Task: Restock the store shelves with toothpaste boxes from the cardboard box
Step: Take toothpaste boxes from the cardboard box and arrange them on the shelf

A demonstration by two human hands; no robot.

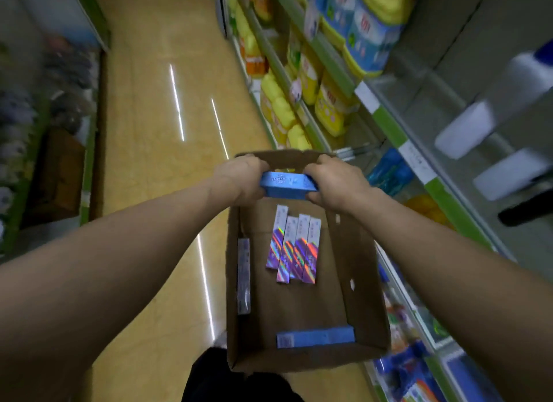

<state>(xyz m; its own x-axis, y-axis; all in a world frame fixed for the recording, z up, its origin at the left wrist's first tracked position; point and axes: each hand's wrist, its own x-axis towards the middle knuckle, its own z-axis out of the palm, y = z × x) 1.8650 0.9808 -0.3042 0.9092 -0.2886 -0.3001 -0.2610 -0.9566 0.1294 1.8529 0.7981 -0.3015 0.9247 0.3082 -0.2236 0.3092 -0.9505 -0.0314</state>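
A blue toothpaste box is held crosswise over the far end of an open cardboard box on the floor. My left hand grips its left end and my right hand grips its right end. Inside the cardboard box lie several holographic purple toothpaste boxes side by side. A grey-blue one rests along the left wall, and another blue one lies across the near end.
Store shelves with green edges run along the right, holding yellow and blue packs and white bottles. Another shelf unit stands on the left. The glossy yellow aisle floor stretches ahead between them.
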